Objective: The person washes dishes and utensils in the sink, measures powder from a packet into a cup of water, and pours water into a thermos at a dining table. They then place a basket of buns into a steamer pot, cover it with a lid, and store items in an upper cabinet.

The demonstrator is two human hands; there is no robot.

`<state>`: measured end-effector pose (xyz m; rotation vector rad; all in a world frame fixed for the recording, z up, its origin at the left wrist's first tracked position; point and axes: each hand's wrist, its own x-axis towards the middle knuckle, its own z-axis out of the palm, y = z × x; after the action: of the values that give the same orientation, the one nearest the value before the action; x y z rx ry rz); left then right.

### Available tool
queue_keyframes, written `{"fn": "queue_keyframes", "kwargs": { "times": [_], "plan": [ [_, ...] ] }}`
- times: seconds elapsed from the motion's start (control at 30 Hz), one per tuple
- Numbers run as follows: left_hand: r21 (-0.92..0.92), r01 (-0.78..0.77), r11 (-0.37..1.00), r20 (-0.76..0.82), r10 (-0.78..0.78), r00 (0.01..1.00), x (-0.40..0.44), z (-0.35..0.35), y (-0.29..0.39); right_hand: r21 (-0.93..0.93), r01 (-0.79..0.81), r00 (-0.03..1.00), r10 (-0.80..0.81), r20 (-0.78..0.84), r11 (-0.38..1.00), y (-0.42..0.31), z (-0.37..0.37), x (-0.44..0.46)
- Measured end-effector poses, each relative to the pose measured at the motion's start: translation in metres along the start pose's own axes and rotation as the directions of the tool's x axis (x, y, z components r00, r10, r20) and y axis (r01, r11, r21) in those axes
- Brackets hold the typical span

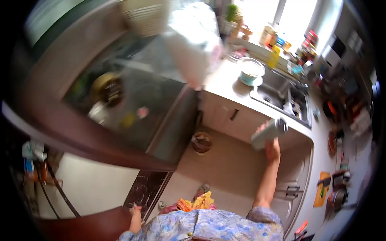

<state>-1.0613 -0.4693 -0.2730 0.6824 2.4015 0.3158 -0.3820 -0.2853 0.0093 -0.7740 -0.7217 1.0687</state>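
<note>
My right hand (272, 150) is wrapped round a grey-green tumbler (265, 134) with a dark lid, held tilted above the floor in front of the sink counter. Fingertips show along its far side. Low on the left, my left hand (136, 211) is beside the edge of a dark red wooden panel (88, 225). It is small and blurred, so its grip and any contact with the panel are unclear. The steel sink (277, 86) lies beyond the tumbler, with a lidded, pale teal container (250, 74) beside it.
A glass-topped table (152, 104) fills the left, bearing a yellowish round tin (107, 88) and a white plastic bag (193, 36). On the floor stands a waste bin (202, 143). Bottles line the windowsill; an orange cutting board (321, 190) lies on the right counter (317, 150).
</note>
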Motion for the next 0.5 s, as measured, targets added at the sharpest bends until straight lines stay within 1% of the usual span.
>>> {"fn": "queue_keyframes", "kwargs": {
  "times": [0.03, 0.07, 0.1, 0.13, 0.17, 0.2, 0.23, 0.27, 0.3, 0.33, 0.37, 0.4, 0.43, 0.47, 0.5],
  "plan": [
    [0.160, -0.108, 0.981, -0.019, 0.113, 0.993, -0.004, -0.013, 0.013, -0.035, -0.055, 0.979, 0.061, 0.196, 0.998, 0.015, 0.030, -0.024],
    [0.002, -0.012, 1.000, 0.039, 0.012, 0.999, -0.013, -0.028, 0.025, 0.013, -0.123, 0.933, 0.111, 0.341, 0.992, 0.028, 0.066, -0.052],
    [-0.159, 0.090, 0.983, 0.106, -0.074, 0.992, -0.029, -0.048, 0.048, -0.045, -0.266, 0.889, 0.263, 0.374, 0.963, 0.041, 0.091, -0.078],
    [0.039, 0.042, 0.998, 0.076, -0.044, 0.996, -0.032, -0.071, 0.060, -0.151, -0.287, 0.826, 0.325, 0.460, 0.946, 0.059, 0.119, -0.100],
    [-0.007, -0.024, 1.000, 0.008, 0.024, 1.000, -0.018, -0.070, 0.041, -0.255, -0.295, 0.753, 0.388, 0.532, 0.921, 0.075, 0.148, -0.120],
    [-0.062, -0.089, 0.994, 0.027, 0.091, 0.996, -0.012, -0.082, 0.031, -0.335, -0.316, 0.647, 0.460, 0.608, 0.888, 0.090, 0.182, -0.136],
    [-0.052, -0.064, 0.997, 0.018, 0.065, 0.998, -0.022, -0.105, 0.043, -0.418, -0.311, 0.531, 0.521, 0.668, 0.853, 0.110, 0.218, -0.150],
    [-0.075, -0.120, 0.990, -0.005, 0.120, 0.993, -0.031, -0.128, 0.045, -0.434, -0.358, 0.481, 0.562, 0.673, 0.826, 0.128, 0.250, -0.163],
    [-0.243, -0.172, 0.955, -0.064, 0.161, 0.985, -0.015, -0.127, 0.022, -0.453, -0.405, 0.433, 0.603, 0.669, 0.794, 0.148, 0.280, -0.179],
    [-0.338, -0.139, 0.931, -0.055, 0.128, 0.990, -0.015, -0.141, 0.009, -0.439, -0.441, 0.373, 0.605, 0.703, 0.783, 0.168, 0.311, -0.189],
    [-0.429, -0.115, 0.896, -0.047, 0.104, 0.993, -0.014, -0.154, 0.003, -0.454, -0.422, 0.327, 0.599, 0.731, 0.785, 0.187, 0.340, -0.198],
    [-0.449, -0.093, 0.889, -0.066, 0.070, 0.995, -0.014, -0.170, -0.003, -0.459, -0.410, 0.284, 0.588, 0.757, 0.788, 0.205, 0.372, -0.204],
    [-0.505, -0.105, 0.856, -0.110, 0.057, 0.992, -0.018, -0.187, -0.009, -0.462, -0.399, 0.244, 0.577, 0.779, 0.792, 0.220, 0.402, -0.213],
    [-0.557, -0.127, 0.820, -0.157, 0.046, 0.987, -0.019, -0.201, -0.012, -0.453, -0.409, 0.249, 0.575, 0.779, 0.792, 0.235, 0.426, -0.220],
    [-0.572, -0.120, 0.811, -0.172, 0.024, 0.985, -0.012, -0.215, -0.018, -0.444, -0.418, 0.258, 0.572, 0.778, 0.793, 0.252, 0.452, -0.227]
  ]
}}
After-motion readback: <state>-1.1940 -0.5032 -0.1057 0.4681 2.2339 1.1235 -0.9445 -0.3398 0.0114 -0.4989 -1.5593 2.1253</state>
